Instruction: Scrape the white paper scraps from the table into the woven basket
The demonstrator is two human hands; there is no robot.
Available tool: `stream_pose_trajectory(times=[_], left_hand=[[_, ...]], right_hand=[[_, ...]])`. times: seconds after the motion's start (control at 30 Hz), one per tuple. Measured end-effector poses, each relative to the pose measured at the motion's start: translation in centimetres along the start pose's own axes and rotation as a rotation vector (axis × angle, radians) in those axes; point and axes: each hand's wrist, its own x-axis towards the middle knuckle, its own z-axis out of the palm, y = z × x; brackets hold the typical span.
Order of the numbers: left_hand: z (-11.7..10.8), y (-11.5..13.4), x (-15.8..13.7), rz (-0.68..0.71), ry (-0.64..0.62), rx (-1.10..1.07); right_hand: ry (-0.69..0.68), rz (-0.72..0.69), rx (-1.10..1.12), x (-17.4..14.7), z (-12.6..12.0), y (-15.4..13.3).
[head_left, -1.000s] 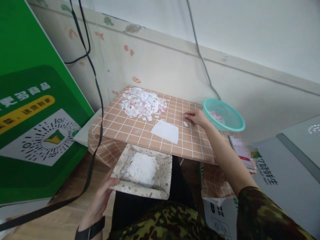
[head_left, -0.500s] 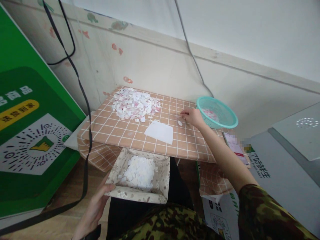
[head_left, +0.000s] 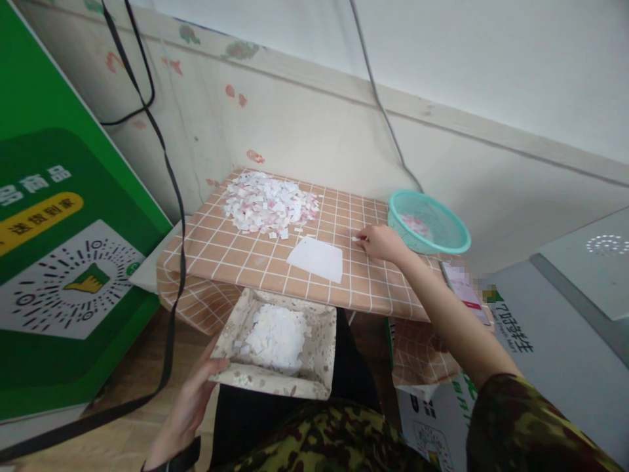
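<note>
My left hand [head_left: 196, 387] grips the near left corner of a square, floral-patterned cloth-lined box [head_left: 322, 347], tilted below the table's front edge. White paper scraps [head_left: 278, 334] are heaped inside it. Over the table, my right hand [head_left: 383, 242] pinches a small white paper scrap [head_left: 356, 239] between thumb and fingertips. Just left of that hand, a larger white paper sheet [head_left: 317, 259] lies flat on the checked cloth. Farther back on the left spreads a pile of white and pinkish paper scraps [head_left: 270, 203].
A turquoise plastic basket [head_left: 447, 226] holding pinkish scraps stands at the table's right rear. A phone [head_left: 464, 292] lies near the right edge. The tan checked tablecloth [head_left: 236, 259] covers the table. A black strap [head_left: 170, 328] hangs at left, before a green panel [head_left: 44, 151].
The loose scrap that lay below my right fingertips is now pinched between them, and that hand has lowered slightly. The view has shifted a little; the left hand still holds the box.
</note>
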Motion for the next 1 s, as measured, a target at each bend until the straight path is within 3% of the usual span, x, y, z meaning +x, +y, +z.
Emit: stream_pose_trajectory(times=[0.4,0.73,0.87,1.0], left_hand=[[-0.4,-0.2,0.2,0.0,0.018,0.017],[-0.3,-0.2,0.3,0.001,-0.021,-0.015],[-0.3,-0.1,0.1,0.001,-0.008,-0.001],[-0.1,0.0,0.0,0.005,-0.006,0.001]], right_hand=[[-0.085,0.037,0.231,1.3,0.0,1.8],[-0.152,0.019,0.578,1.5,-0.4,2.6],[-0.124,0.058,0.717,1.5,-0.2,2.4],[-0.079,0.019,0.699,1.8,0.1,2.6]])
